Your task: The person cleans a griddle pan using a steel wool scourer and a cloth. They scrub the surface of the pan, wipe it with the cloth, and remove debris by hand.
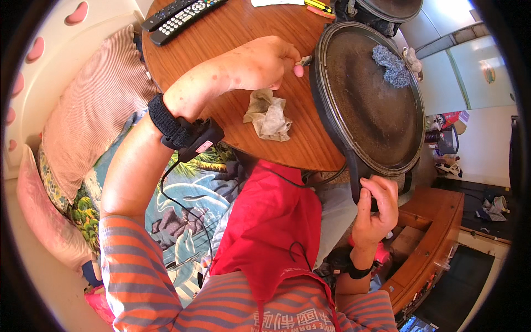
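Observation:
A large round dark pan point(365, 122) with a worn brown inner surface stands tilted at the table's right edge. My right hand point(376, 207) is closed around the black handle point(357, 171) at its near side. At the pan's left rim, my left hand point(271, 63) has its fingers bent together on a small greyish piece, mostly hidden, whose kind I cannot make out. A blue-grey mesh scouring pad point(391, 66) lies against the pan's face at the upper right. On the wooden table point(232, 22), below my left hand, sits a crumpled, stained cloth or tissue point(269, 115).
Two remote controls point(185, 19) lie at the table's far left, with yellow and orange pens or sticks point(319, 10) at the far edge. Another dark pan point(390, 8) stands behind. Cushions point(99, 110) are on the left, and a wooden cabinet point(426, 243) on the right.

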Available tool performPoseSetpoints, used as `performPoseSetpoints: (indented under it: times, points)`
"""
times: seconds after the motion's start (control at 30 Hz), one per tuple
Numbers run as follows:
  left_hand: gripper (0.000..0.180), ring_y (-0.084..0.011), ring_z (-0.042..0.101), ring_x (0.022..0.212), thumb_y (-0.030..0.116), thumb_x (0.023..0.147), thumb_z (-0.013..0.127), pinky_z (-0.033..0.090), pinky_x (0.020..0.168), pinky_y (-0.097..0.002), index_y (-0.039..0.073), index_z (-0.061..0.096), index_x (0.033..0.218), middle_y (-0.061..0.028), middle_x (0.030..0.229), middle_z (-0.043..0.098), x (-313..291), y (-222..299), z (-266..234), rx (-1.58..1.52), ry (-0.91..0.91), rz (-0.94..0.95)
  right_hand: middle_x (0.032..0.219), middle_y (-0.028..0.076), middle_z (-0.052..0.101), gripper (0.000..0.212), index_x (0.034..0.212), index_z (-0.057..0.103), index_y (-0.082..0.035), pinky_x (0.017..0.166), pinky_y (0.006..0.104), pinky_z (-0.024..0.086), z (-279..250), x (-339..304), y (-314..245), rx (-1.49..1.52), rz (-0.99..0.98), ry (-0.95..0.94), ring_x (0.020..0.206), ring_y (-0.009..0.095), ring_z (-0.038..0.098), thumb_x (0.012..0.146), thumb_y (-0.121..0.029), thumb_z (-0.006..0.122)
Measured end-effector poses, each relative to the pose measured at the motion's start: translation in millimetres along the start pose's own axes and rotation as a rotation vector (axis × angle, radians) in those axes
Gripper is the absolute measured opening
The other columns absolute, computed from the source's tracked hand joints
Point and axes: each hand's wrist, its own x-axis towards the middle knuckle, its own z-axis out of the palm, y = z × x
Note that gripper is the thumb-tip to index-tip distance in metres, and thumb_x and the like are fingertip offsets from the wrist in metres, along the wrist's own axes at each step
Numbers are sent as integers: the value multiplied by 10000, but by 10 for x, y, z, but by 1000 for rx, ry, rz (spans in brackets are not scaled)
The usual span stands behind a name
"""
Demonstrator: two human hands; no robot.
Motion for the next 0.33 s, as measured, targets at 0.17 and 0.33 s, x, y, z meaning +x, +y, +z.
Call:
performPoseSetpoints:
  times: [0.17, 0.33]
  points:
    - [209, -74, 468, 561, 106, 970, 473, 388, 514, -266, 24, 659, 1018, 4, 679, 522, 34, 28, -143, -164, -144, -117, 973, 120, 656, 189, 1030, 735, -5, 785, 334, 482, -11, -2, 17, 6, -9, -12, 863, 258, 595, 852, 41, 689]
    - [207, -32, 384, 547, 79, 963, 471, 303, 455, -222, 28, 638, 1075, 60, 680, 453, 25, 102, -204, -370, -239, -229, 976, 119, 660, 188, 1032, 737, -13, 788, 339, 484, -10, -1, 18, 14, -9, -13, 867, 260, 595, 855, 34, 692]
